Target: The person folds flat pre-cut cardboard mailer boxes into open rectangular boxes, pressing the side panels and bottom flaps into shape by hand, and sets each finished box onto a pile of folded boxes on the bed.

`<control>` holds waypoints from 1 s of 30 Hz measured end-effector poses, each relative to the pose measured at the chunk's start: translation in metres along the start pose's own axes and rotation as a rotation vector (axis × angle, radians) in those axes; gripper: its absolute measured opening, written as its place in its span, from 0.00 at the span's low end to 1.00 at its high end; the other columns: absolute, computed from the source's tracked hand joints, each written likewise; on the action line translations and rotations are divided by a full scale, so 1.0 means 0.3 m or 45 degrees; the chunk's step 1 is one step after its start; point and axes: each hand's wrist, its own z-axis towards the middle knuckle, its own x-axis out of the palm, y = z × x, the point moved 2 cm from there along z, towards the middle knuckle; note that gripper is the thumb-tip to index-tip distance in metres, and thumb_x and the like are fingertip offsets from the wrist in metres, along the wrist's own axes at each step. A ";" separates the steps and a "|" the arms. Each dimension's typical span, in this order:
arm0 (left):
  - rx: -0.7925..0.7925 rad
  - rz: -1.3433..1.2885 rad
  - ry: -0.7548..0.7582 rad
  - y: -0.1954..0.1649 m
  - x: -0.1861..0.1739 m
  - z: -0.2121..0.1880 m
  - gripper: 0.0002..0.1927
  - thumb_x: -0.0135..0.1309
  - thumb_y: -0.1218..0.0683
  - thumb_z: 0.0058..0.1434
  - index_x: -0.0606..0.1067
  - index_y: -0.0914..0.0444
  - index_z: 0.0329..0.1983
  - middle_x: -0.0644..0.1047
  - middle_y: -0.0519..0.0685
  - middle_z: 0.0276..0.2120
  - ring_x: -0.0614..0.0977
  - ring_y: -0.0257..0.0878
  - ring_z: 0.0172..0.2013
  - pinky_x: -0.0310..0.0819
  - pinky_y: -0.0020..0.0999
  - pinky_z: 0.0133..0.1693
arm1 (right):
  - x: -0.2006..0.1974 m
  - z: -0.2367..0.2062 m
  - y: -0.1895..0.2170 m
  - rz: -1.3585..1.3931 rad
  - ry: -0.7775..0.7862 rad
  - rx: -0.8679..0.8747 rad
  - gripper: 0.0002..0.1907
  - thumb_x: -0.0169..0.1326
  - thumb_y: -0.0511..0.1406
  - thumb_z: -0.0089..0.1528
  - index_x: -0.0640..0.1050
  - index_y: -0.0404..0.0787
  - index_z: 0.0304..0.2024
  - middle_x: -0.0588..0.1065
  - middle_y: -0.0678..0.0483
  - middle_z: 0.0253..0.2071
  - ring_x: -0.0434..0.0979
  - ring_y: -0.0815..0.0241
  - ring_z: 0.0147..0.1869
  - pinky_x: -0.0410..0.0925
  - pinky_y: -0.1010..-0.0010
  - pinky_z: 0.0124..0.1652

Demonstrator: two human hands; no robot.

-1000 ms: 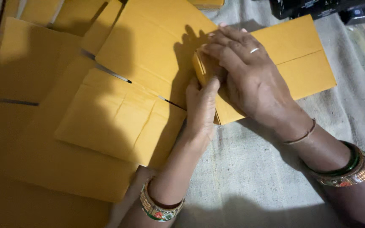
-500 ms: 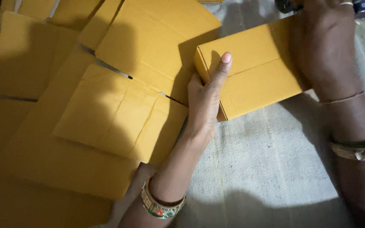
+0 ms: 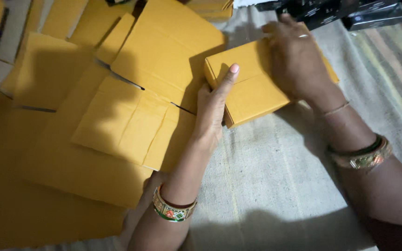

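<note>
Since the frame half a second ago, the right hand (image 3: 298, 60) has been brought back from the far edge onto the top of the folded yellow box (image 3: 252, 93). To the left, flat yellow cardboard blanks (image 3: 117, 121) are spread in overlapping layers. The left hand (image 3: 212, 104) is pressed open against the box's near-left side, thumb on the top. The box is rested on grey woven cloth (image 3: 266, 186), covered by the flattened right palm. Dark boxes (image 3: 345, 14) are seen beyond.

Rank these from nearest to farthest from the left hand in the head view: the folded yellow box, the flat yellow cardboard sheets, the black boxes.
1. Folded yellow box: left hand touches its left side.
2. Flat yellow cardboard sheets: just left.
3. Black boxes: far top right.
</note>
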 end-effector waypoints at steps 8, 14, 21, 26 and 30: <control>0.011 0.036 0.013 -0.008 -0.013 0.005 0.49 0.65 0.33 0.49 0.70 0.73 0.62 0.79 0.59 0.54 0.82 0.43 0.54 0.77 0.38 0.55 | -0.029 -0.002 -0.080 -0.251 -0.226 0.028 0.13 0.53 0.28 0.61 0.78 0.32 0.49 0.76 0.37 0.51 0.74 0.34 0.60 0.65 0.48 0.63; -0.065 -0.023 0.040 -0.001 -0.030 0.022 0.52 0.62 0.31 0.50 0.66 0.70 0.67 0.75 0.55 0.59 0.78 0.42 0.58 0.76 0.39 0.56 | 0.039 -0.035 0.222 0.204 -0.186 -0.201 0.13 0.55 0.29 0.67 0.74 0.29 0.53 0.75 0.38 0.54 0.75 0.38 0.61 0.66 0.51 0.63; -0.081 0.069 0.018 -0.005 -0.041 0.010 0.52 0.64 0.31 0.48 0.66 0.70 0.67 0.75 0.57 0.58 0.78 0.44 0.58 0.76 0.40 0.57 | 0.040 -0.006 0.080 0.210 -0.100 -0.064 0.11 0.54 0.29 0.71 0.74 0.31 0.54 0.76 0.40 0.51 0.77 0.40 0.56 0.70 0.53 0.59; -0.112 0.135 -0.007 -0.018 -0.034 -0.008 0.55 0.64 0.30 0.46 0.65 0.69 0.67 0.74 0.57 0.59 0.77 0.43 0.60 0.73 0.39 0.59 | 0.006 -0.021 -0.135 0.014 -0.067 0.294 0.15 0.52 0.28 0.69 0.74 0.30 0.58 0.73 0.35 0.54 0.74 0.36 0.58 0.69 0.51 0.58; -0.074 0.114 0.009 -0.019 -0.032 -0.006 0.54 0.64 0.30 0.47 0.65 0.70 0.66 0.74 0.58 0.59 0.76 0.44 0.61 0.73 0.39 0.60 | 0.011 -0.003 -0.093 -0.729 -0.252 0.124 0.19 0.54 0.31 0.59 0.76 0.36 0.54 0.74 0.40 0.59 0.70 0.41 0.68 0.63 0.47 0.62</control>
